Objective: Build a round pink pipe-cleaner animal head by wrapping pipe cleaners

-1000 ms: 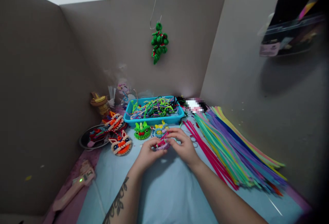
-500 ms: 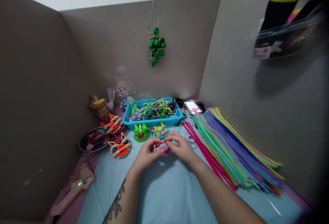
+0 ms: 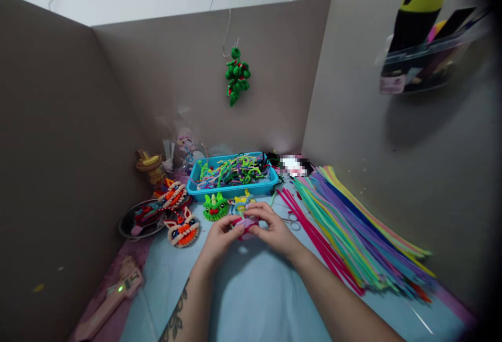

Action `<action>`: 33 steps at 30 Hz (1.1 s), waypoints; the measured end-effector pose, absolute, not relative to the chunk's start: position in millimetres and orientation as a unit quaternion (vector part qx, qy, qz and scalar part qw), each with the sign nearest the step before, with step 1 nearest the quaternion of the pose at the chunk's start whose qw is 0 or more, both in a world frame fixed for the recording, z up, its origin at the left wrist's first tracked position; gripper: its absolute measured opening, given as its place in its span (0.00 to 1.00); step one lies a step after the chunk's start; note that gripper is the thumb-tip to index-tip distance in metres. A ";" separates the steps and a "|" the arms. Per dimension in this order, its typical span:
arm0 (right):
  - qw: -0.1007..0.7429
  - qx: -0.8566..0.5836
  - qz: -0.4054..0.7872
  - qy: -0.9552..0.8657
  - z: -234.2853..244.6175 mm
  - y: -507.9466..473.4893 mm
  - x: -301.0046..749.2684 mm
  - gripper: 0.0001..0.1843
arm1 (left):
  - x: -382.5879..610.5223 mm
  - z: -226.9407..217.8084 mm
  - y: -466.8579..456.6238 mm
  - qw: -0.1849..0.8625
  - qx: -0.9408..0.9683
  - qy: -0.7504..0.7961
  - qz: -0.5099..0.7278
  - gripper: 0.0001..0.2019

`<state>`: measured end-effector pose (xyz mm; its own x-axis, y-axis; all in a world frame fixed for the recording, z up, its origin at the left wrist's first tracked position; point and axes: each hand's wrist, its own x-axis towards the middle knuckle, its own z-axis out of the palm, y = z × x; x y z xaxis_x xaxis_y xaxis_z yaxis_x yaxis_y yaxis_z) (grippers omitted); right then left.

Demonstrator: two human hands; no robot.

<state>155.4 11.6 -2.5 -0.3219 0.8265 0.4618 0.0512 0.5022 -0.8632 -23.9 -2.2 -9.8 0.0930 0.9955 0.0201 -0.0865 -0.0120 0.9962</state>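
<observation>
Both hands meet over the light blue table cover (image 3: 254,289), pinching a small pink and purple pipe-cleaner piece (image 3: 246,225) between them. My left hand (image 3: 219,237) grips its left side with closed fingers. My right hand (image 3: 274,227) closes over its top and right side. Just beyond the piece lie a green pipe-cleaner face (image 3: 215,207) and a blue and yellow one (image 3: 241,202).
A blue tray (image 3: 234,186) of pipe-cleaner scraps stands behind the faces. Long pipe cleaners (image 3: 353,227) in many colours fan out on the right, with scissors (image 3: 291,220) near them. Orange lion faces (image 3: 180,227), a dark dish (image 3: 135,223) and a pink glue gun (image 3: 113,296) are left. Cardboard walls surround; a green figure (image 3: 236,75) hangs.
My hands have drawn slightly closer together around the piece, the right fingers now folded over its top. The view has tilted up a little.
</observation>
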 end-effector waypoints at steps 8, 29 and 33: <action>0.491 -0.340 0.389 -0.701 -0.3 9.9 153.2 0.08 | -21.3 -6.3 -2.3 0.527 0.532 0.439 0.496 0.17; 0.514 -0.309 0.586 -0.545 -4.8 19.8 155.8 0.16 | -24.4 5.7 -6.5 0.674 0.371 0.356 0.531 0.14; 0.550 -0.372 0.558 -0.498 -9.0 20.3 147.6 0.11 | -17.1 -1.0 -4.3 0.614 0.355 0.437 0.553 0.19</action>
<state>147.6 20.3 -9.0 -0.1180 0.9842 0.1323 -0.2435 0.1005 -0.9647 -17.1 -4.3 -1.0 0.0059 0.9898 -0.1426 -0.3689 0.1347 0.9196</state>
